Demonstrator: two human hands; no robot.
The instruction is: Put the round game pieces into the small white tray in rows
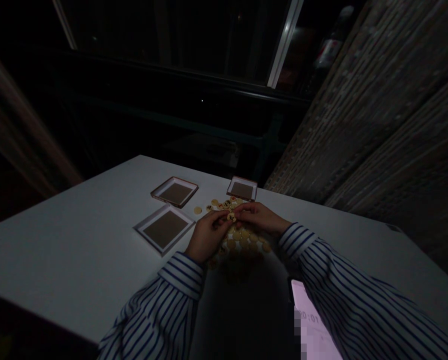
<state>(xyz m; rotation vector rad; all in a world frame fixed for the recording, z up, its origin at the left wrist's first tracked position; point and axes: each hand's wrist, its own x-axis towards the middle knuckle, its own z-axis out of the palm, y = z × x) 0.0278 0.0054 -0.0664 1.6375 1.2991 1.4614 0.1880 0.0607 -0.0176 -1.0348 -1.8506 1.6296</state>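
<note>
Since your left hand (206, 237) and right hand (259, 218) meet at the middle of the frame, your fingers (242, 212) look clamped together on one small round printed token (231, 217), seemingly held that way to lift it clear of the loose pile of tokens (242, 235) just below, on the white bench (58, 250) beside three square trays (151, 216).

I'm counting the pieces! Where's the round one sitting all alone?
In the head view, the lone round piece lies on the white table, just right of the two square trays and left of the main pile, above the left hand.
</note>
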